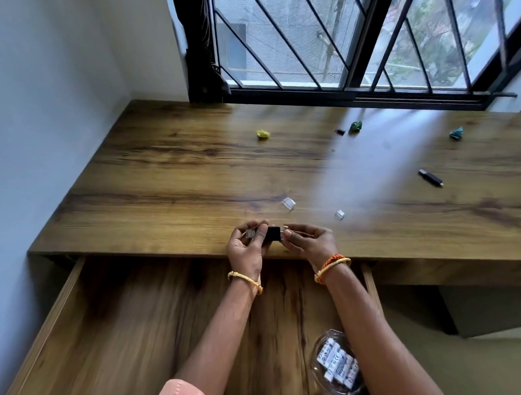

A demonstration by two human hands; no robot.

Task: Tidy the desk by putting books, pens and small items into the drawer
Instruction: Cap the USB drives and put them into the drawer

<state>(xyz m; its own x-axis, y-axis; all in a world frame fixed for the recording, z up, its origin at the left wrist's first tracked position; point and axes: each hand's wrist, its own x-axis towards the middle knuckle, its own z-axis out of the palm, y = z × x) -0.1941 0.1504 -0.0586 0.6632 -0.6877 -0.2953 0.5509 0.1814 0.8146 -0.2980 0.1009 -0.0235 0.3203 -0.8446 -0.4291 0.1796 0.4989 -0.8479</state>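
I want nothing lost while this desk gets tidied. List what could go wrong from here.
1. Both hands, left and right, hold the small black device right over the desk edge; a slip could drop it into the open drawer.
2. The two clear caps on the desk blend into the glare and could be overlooked.
3. The glass bowl of batteries sits under the right forearm and might get knocked.

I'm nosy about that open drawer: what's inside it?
A clear bag of small white labelled items lies near the drawer front right; the right forearm covers part of it. Elsewhere, bare wood shows.
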